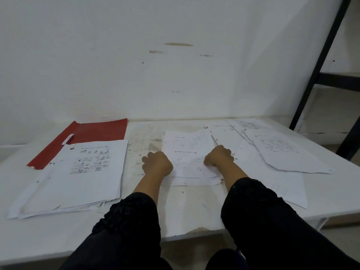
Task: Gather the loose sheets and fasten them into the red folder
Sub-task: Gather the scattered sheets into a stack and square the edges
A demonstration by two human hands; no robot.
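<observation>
The red folder [91, 133] lies open at the back left of the white table. A thick stack of printed sheets [78, 176] covers its near half. In the middle lies a small pile of sheets [187, 151]. My left hand [156, 163] grips that pile's left edge with curled fingers. My right hand [219, 155] grips its right edge the same way. More loose sheets [278, 151] are spread over the right part of the table, overlapping one another.
The white table [185, 207] is stained and chipped at its near edge. A white wall stands right behind it. A black metal frame [319, 61] rises at the far right. Black sleeves cover both forearms.
</observation>
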